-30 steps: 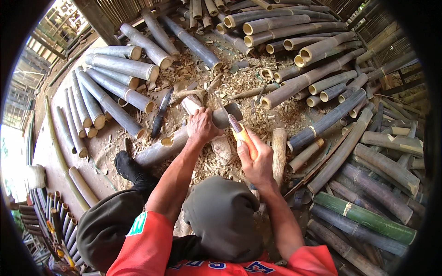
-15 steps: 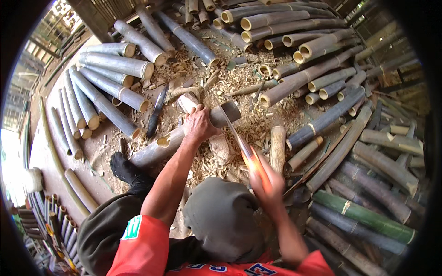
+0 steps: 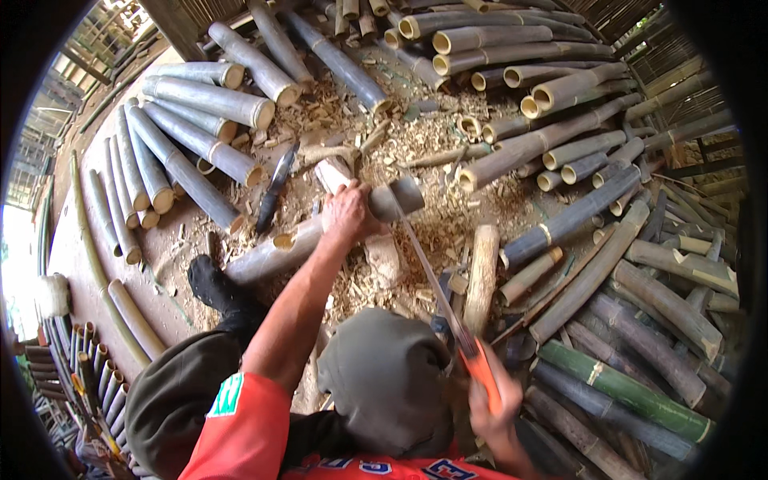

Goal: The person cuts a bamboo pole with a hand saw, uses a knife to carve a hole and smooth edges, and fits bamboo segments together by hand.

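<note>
A grey bamboo tube (image 3: pixel 272 258) with a notch cut in its upper side lies slantwise in front of me, resting across a pale wooden block (image 3: pixel 382 260). My left hand (image 3: pixel 347 211) is closed round the tube near its right end. A handsaw (image 3: pixel 432 276) with an orange handle is gripped in my right hand (image 3: pixel 496 400), low at the right. The tip part of its blade meets the bamboo just right of my left hand, close to the tube's open end. My left foot, in a dark covering, is beside the tube's left end.
Wood chips (image 3: pixel 436 128) cover the ground ahead. A dark blade-like tool (image 3: pixel 276 188) lies left of the block. A short pale log (image 3: pixel 482 280) stands near the saw. Stacked bamboo tubes (image 3: pixel 544 152) fill the right, with a green one (image 3: pixel 624 390); more tubes (image 3: pixel 212 104) lie at left.
My right hand has drawn the saw back toward me, down and to the right, so more of the blade shows. My left hand keeps its hold on the bamboo tube.
</note>
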Demonstrator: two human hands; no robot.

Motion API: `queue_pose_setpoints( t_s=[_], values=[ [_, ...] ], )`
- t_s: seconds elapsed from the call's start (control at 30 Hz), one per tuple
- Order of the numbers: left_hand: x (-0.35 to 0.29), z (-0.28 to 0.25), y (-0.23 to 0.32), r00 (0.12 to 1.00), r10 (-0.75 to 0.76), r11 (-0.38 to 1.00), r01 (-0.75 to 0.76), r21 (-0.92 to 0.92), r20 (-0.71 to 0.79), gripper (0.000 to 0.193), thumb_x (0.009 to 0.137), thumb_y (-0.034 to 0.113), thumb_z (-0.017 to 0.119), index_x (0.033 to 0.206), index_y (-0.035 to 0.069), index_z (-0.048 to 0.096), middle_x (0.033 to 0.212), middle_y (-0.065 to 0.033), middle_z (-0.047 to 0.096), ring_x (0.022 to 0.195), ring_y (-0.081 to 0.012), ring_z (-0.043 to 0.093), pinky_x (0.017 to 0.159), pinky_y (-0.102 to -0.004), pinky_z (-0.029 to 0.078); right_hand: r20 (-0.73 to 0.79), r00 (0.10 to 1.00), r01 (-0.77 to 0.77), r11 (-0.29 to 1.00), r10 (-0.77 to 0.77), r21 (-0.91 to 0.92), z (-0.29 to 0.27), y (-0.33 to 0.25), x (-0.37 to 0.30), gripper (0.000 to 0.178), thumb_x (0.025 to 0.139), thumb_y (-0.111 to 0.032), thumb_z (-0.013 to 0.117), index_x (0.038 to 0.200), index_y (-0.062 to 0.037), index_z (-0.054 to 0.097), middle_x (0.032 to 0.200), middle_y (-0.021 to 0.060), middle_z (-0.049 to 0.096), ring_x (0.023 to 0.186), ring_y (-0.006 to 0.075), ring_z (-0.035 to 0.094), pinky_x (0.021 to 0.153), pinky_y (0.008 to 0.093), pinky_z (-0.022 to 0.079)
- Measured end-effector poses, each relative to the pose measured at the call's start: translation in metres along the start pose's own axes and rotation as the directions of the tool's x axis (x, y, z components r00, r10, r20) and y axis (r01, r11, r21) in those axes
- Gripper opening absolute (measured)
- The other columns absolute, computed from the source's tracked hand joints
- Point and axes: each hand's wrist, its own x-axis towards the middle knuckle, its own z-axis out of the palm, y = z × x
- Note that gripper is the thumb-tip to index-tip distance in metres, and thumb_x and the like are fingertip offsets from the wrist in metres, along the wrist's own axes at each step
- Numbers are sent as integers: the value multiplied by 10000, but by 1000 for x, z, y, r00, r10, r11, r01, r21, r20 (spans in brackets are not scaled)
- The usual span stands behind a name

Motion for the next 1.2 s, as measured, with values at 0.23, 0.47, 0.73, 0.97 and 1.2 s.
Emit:
queue_pose_setpoints(
  t_s=[0.23, 0.47, 0.73, 0.97, 1.2],
  values=[
    [-6, 14, 18, 996, -14, 999, 10, -42, -93, 729, 568, 388, 943, 1181, 91, 683, 1224, -100, 661, 1228, -323, 616, 1048, -464, 462, -49, 991, 118, 989, -123, -92, 76, 26, 172, 345, 1041, -158, 633, 1360, -25, 642, 962, 182, 747, 811, 312, 742, 725, 396, 566],
    [-3, 7, 19, 997, -58, 995, 55, 88, 41, 735, 565, 403, 961, 1174, 109, 674, 1242, -88, 654, 1220, -305, 614, 1044, -468, 461, -54, 997, -62, 998, 62, -4, -5, -5, -22, 466, 1044, -103, 532, 1429, 158, 551, 1315, 270, 715, 1228, 321, 720, 1041, 383, 545],
    [-11, 6, 0, 999, -30, 998, 29, -54, -35, 706, 557, 366, 944, 1163, 100, 697, 1227, -95, 666, 1214, -320, 624, 1030, -480, 451, -31, 999, -21, 999, 23, 48, 74, 36, 109, 364, 1030, -181, 630, 1358, -23, 641, 1007, 223, 736, 822, 356, 740, 752, 437, 572],
    [-9, 12, 20, 999, -15, 1000, 17, 25, -50, 780, 562, 423, 968, 1220, 115, 684, 1249, -86, 660, 1230, -304, 615, 1046, -474, 446, -87, 993, 69, 991, -79, -116, 26, 57, 11, 464, 1037, -151, 619, 1405, 128, 577, 1214, 260, 738, 1083, 306, 757, 941, 393, 584],
    [-10, 3, 5, 999, -30, 999, 30, -17, -16, 765, 568, 419, 970, 1208, 101, 698, 1256, -105, 649, 1239, -323, 608, 1032, -488, 449, -65, 998, -12, 996, 6, -90, 55, 36, 71, 408, 1033, -201, 635, 1400, -24, 637, 1060, 217, 772, 877, 358, 775, 770, 404, 603]
  ],
)
